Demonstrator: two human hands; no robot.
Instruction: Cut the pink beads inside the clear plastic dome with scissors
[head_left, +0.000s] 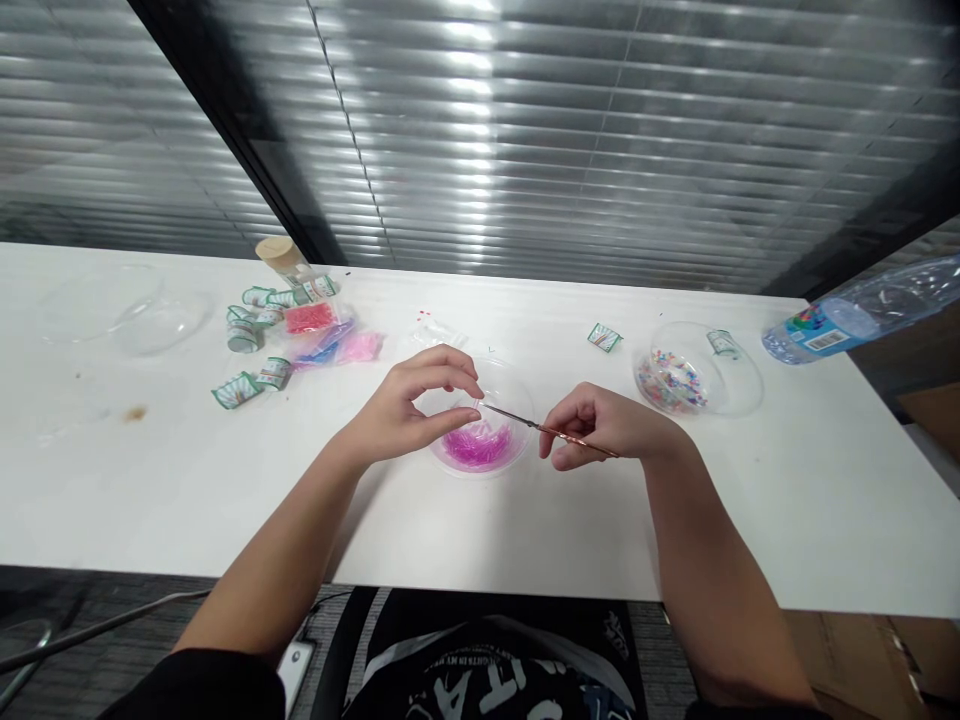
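Observation:
My left hand [411,408] hovers over a clear bowl [510,385] of pink beads [480,445], thumb and forefinger pinched on something too small to name. My right hand [604,425] holds a thin copper-coloured needle or wire [551,431] in a pinch. Its tip points left and meets my left fingertips above the bowl.
A white table [787,500] stands against a blind-covered window. Small bead packets and pink bags [300,325] and a cork-topped jar [279,256] lie at the left. An empty clear bowl [161,320] sits far left. A bowl of mixed beads [694,375] and a lying water bottle [855,315] are at the right.

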